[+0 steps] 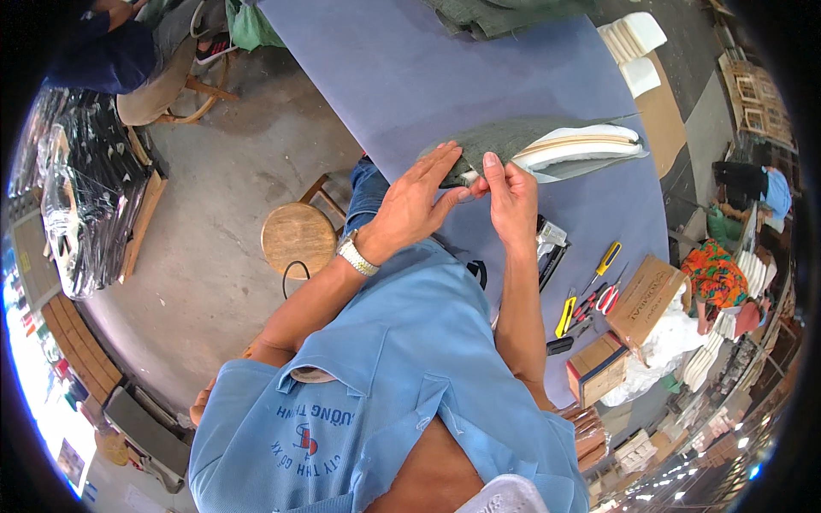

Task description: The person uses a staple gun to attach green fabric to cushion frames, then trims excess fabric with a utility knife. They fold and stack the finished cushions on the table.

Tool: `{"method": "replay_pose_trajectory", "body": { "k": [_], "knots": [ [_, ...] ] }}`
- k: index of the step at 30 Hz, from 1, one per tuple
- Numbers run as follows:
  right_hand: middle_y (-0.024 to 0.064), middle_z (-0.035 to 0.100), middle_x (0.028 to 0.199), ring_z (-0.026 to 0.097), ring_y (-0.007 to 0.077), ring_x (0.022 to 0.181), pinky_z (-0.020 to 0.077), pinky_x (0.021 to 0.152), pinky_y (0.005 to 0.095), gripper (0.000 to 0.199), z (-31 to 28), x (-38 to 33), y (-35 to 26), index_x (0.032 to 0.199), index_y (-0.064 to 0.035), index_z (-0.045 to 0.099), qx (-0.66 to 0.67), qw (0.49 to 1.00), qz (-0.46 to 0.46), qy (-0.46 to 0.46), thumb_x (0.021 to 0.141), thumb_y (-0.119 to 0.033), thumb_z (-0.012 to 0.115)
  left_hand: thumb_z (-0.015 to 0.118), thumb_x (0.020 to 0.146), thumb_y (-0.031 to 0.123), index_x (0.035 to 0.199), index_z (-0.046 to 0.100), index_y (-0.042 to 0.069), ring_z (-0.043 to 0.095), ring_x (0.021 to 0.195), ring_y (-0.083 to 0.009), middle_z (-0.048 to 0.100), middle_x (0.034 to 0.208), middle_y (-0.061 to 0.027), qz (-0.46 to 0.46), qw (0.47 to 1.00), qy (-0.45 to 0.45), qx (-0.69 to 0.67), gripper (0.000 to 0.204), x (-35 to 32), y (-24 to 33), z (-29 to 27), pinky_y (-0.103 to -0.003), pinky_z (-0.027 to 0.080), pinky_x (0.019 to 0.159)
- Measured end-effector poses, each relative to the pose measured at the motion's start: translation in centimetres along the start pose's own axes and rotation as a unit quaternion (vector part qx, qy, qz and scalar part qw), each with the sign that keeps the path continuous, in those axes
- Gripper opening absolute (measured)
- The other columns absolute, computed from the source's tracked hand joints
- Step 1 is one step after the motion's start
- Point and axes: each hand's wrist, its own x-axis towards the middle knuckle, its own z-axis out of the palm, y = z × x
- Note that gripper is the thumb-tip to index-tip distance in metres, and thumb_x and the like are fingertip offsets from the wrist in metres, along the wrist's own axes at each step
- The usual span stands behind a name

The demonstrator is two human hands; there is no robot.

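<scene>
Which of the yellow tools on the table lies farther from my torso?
The yellow-handled screwdriver, higher in the picture; the other, a yellow utility knife, lies closer to your torso.

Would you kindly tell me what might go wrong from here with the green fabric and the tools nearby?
The green fabric could crease or shift: the left hand and right hand are together near one end, while white padding shows uncovered toward the other.
The right forearm might knock the silver-and-black tool beside it.
A careless reach could nick a finger, as the screwdriver and red-handled scissors lie loose on the table.
</scene>
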Motion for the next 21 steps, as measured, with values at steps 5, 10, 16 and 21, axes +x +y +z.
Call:
{"method": "replay_pose_trajectory", "body": {
  "k": [5, 10, 16, 21],
  "knots": [
    [0.0061, 0.064, 0.063, 0.060, 0.0115, 0.061, 0.0486, 0.060, 0.0280, 0.049, -0.3, -0.2, -0.4, 0.069, -0.0037, 0.060, -0.027, 0.999, 0.020, -0.016, 0.106, -0.036, 0.065, 0.073, 0.096, 0.020, 0.144, 0.054, -0.005, 0.055, 0.138, -0.0387, 0.057, 0.148, -0.0241, 0.007, 1.000, -0.021, -0.018, 0.057, 0.3, -1.2, -0.4, -0.044, 0.050, 0.110],
    [0.0045, 0.063, 0.058, 0.056, 0.0086, 0.054, 0.0445, 0.053, 0.0275, 0.052, -0.3, 0.1, -0.8, 0.065, -0.0032, 0.061, -0.041, 0.999, 0.025, -0.013, 0.103, -0.038, 0.068, 0.074, 0.095, 0.016, 0.141, 0.056, -0.005, 0.054, 0.138, -0.0389, 0.057, 0.148, -0.0234, 0.034, 0.999, -0.028, 0.021, 0.055, 0.7, -1.0, -0.5, -0.044, 0.050, 0.111],
    [0.0033, 0.063, 0.055, 0.057, 0.0104, 0.050, 0.0430, 0.050, 0.0306, 0.050, 0.6, 0.1, -1.8, 0.065, -0.0035, 0.063, -0.092, 0.994, 0.049, -0.017, 0.101, -0.038, 0.067, 0.074, 0.093, 0.009, 0.144, 0.057, 0.000, 0.053, 0.140, -0.0373, 0.056, 0.151, -0.0185, 0.063, 0.997, -0.025, 0.026, 0.054, 0.5, -1.4, -0.3, -0.044, 0.050, 0.111],
    [0.0051, 0.062, 0.055, 0.058, 0.0153, 0.049, 0.0449, 0.052, 0.0338, 0.054, 0.8, -0.5, -2.4, 0.066, -0.0042, 0.065, -0.115, 0.993, 0.028, -0.021, 0.105, -0.041, 0.059, 0.074, 0.094, 0.009, 0.145, 0.055, 0.001, 0.054, 0.140, -0.0353, 0.055, 0.152, -0.0181, 0.044, 0.999, -0.016, 0.026, 0.055, 0.3, -1.5, -0.1, -0.043, 0.052, 0.109]
  ]
}}
